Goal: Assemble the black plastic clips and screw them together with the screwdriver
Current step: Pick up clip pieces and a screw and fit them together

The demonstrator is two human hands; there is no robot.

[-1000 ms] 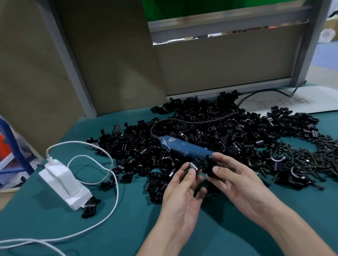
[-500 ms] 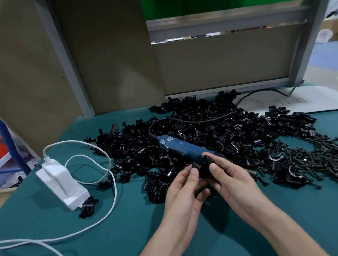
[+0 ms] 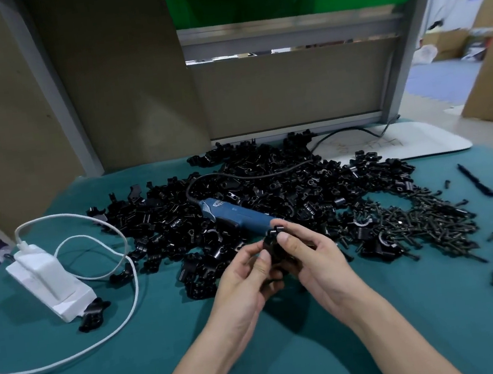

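2 hands: the left hand (image 3: pixel 246 285) and the right hand (image 3: pixel 315 259) meet in the near middle of the table (image 3: pixel 418 337), above its green cloth.
left fingers: curled; the thumb and fingers pinch the black clip (image 3: pixel 273 243) from the left.
right fingers: curled; the thumb presses on the top of the same clip and the other fingers are behind it.
held piece: it is between both hands, raised from the cloth; I cannot tell if it is 1 part or 2.
screwdriver (image 3: pixel 240 216): blue, lying on the pile of clips (image 3: pixel 271 189); its near end is hidden behind the hands and its dark cord (image 3: pixel 237 174) runs far and right.
screws (image 3: pixel 428 224): a dark heap just right of the pile.
charger (image 3: pixel 48 281): white, on the left, with a white cable (image 3: pixel 124 318) in loops.
loose clip (image 3: pixel 93 314): touching the near corner of the charger.
pen (image 3: pixel 475 180): black, on the far right.
board (image 3: pixel 407 145): white, flat, behind the pile on the right.
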